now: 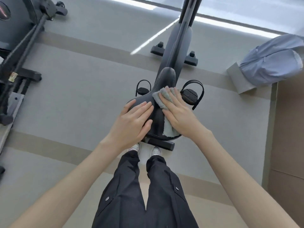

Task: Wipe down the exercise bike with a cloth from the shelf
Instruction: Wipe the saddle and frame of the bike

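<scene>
I look straight down on the dark exercise bike (178, 40), whose black saddle (165, 78) is right under my hands. My left hand (133, 122) lies flat on the saddle's left rear side, fingers together, holding nothing. My right hand (179, 112) presses a grey fluffy cloth (162, 96) flat onto the saddle's right side. Cloth edges stick out past my fingertips and below my palm. A pedal with a strap (190, 96) shows to the right of the saddle, a smaller one (142, 90) to the left.
Another black exercise machine (18, 46) stands at the left on the grey carpet. At the right, a light blue bag (273, 61) rests on a grey block beside a brown surface (289, 129). My dark trousers and pale shoes (155, 151) are just behind the bike's rear base bar.
</scene>
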`<state>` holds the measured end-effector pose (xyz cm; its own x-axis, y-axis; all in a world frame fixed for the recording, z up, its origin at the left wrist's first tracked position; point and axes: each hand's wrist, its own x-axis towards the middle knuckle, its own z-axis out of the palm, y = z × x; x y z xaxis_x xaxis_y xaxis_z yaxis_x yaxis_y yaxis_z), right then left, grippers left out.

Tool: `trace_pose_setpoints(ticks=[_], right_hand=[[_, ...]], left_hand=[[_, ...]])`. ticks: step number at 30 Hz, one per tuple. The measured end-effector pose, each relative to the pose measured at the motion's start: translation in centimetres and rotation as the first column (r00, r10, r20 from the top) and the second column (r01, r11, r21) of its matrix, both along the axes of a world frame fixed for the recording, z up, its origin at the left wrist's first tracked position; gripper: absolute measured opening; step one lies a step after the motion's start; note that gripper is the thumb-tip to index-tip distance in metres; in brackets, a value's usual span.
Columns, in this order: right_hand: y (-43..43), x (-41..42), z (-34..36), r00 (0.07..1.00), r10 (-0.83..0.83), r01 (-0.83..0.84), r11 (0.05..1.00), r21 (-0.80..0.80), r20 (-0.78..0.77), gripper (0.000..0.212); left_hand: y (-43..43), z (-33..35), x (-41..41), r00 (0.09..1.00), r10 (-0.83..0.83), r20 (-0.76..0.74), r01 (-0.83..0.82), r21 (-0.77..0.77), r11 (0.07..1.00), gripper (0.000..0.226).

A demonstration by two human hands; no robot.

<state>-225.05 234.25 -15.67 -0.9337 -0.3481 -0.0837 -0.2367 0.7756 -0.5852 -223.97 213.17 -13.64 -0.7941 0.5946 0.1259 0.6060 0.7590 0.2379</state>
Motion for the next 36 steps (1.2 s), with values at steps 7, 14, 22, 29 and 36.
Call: trace_pose_setpoints(ticks=[7, 14, 22, 29, 36], right_hand=[[0.5, 5.9, 1.5, 0.972, -0.166, 0.185, 0.977, -0.108, 0.168, 0.050], [-0.1, 0.0, 0.3, 0.883, -0.349, 0.417, 0.889, -0.187, 0.313, 0.047], [-5.3, 10.9, -1.1, 0.794, -0.596, 0.605, 0.761, -0.233, 0.116, 0.049], [-3.9, 5.9, -0.8, 0.670, -0.735, 0.729, 0.625, -0.281, 0.102, 0.041], [-9.2, 11.3, -3.3, 0.761, -0.572, 0.611, 0.790, 0.042, -0.305, 0.049]], left_hand=[[-0.6, 0.3, -1.7, 0.992, -0.120, -0.031, 0.121, 0.029, 0.992, 0.040], [-1.8, 0.3, -3.2, 0.961, -0.275, -0.017, 0.276, 0.031, 0.961, 0.040], [-2.7, 0.4, -4.4, 0.934, -0.352, 0.064, 0.348, 0.074, 0.935, 0.042], [-4.5, 0.6, -5.2, 0.905, -0.420, 0.075, 0.412, 0.095, 0.906, 0.042], [-8.1, -0.8, -4.5, 0.909, -0.414, 0.042, 0.404, 0.151, 0.902, 0.038]])
